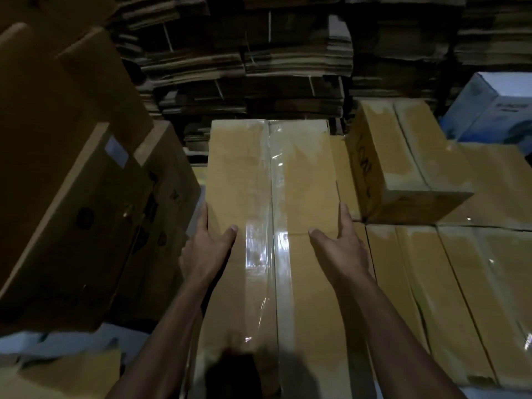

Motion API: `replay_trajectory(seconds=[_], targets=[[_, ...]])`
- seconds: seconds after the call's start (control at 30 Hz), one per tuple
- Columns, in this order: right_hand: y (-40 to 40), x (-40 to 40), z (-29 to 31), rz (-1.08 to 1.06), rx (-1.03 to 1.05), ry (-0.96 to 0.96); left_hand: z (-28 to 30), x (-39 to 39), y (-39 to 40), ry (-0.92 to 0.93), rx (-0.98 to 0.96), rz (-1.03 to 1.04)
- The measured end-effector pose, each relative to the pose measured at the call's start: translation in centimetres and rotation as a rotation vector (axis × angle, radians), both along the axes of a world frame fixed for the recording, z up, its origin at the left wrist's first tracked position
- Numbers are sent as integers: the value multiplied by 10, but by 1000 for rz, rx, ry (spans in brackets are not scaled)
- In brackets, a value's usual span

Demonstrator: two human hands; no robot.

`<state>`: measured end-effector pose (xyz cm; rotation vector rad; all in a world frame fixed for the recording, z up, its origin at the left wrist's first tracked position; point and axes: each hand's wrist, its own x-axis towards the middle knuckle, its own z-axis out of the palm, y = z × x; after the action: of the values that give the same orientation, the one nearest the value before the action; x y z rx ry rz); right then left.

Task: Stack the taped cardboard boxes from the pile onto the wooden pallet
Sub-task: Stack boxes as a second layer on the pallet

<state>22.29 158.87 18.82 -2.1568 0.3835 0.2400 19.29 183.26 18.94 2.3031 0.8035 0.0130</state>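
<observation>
Both hands are on it: the left hand is clamped to the left edge of the long taped box, thumb flat on the top face and fingers wrapped down the side, while the right hand mirrors it on the right edge, thumb on top, fingers reaching along and over the rim. So each grip is closed on that one box, squeezing it from both sides. The box lies lengthways away from the person, sitting on top of a layer of similar taped boxes; whether the pallet is under that layer can't be seen. It looks stiff and sizeable, likely weighty, and the glossy clear tape down the seam looks slick, so bare cardboard at the side edges seems the better hold. A shorter box sits skewed just to the right. All are sealed, contents hidden. Darker cartons lean at left, with bundled flat cardboard stacked behind.
</observation>
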Motion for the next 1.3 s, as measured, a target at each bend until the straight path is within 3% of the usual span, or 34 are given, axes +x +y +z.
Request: replay_trajectory(seconds=[0.3, 0.47, 0.7, 1.03, 1.3], targets=[[15, 119, 9, -134, -49, 7, 10, 143, 16, -35, -45, -168], [30, 183, -2, -258, -67, 2, -23, 233, 34, -82, -235, -261], [50, 270, 0, -363, -145, 59, -40, 341, 51, -27, -335, -371], [38, 357, -20, -452, -177, 130, -74, 445, 28, 61, -180, -486], [-13, 447, -64, -437, -215, 223, -118, 521, -13, 166, -208, -649]])
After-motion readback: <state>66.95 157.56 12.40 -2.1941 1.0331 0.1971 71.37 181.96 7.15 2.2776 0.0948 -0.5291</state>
